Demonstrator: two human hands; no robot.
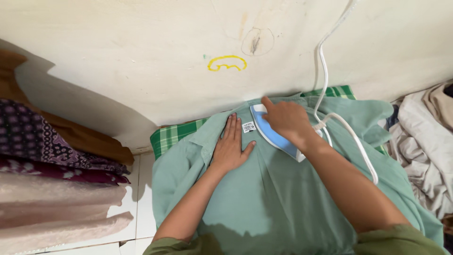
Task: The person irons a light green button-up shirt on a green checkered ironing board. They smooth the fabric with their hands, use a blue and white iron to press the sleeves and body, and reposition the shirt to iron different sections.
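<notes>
A pale green shirt (278, 198) lies spread flat, collar end toward the wall, with a small white label (248, 127) near the collar. My left hand (231, 146) rests flat on the shirt just left of the label, fingers together and pointing to the wall. My right hand (288, 120) grips the handle of a blue and white clothes iron (273, 138), which sits sole-down on the shirt by the collar. The iron's white cord (351, 137) runs from under my wrist, loops over the shirt and climbs the wall.
A green checked cloth (172, 137) lies under the shirt on the white tiled floor (141, 208). Folded fabrics (52, 189), purple patterned and pale pink, are stacked at left. Crumpled light clothes (424, 151) are heaped at right. The cream wall (165, 61) stands close ahead.
</notes>
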